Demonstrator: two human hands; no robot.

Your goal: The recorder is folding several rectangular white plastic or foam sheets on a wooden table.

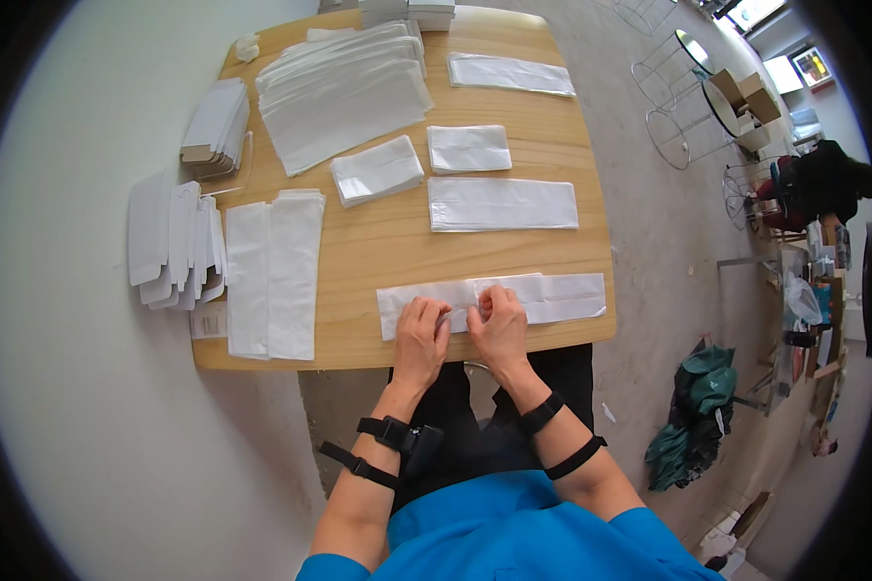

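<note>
Near the table's front edge lies a long, narrow, folded white sheet (564, 298), thin like paper or plastic film. My left hand (420, 339) rests on its left part, fingers curled and closed at the sheet. Just to the right, my right hand (501, 329) pinches the sheet near its middle. The fingertips of both hands are partly hidden. Beyond them lies another long folded white sheet (503, 204). Two shorter folded white pieces, one flat (469, 149) and one tilted (377, 170), lie farther back.
On the wooden table (378, 247) are a fanned stack of white sheets (344, 92), a folded pile (275, 276) at left and a long strip (510, 75) at the far right. Flattened white boxes (171, 237) jut past the left edge by the wall. A person (816, 184) is far right.
</note>
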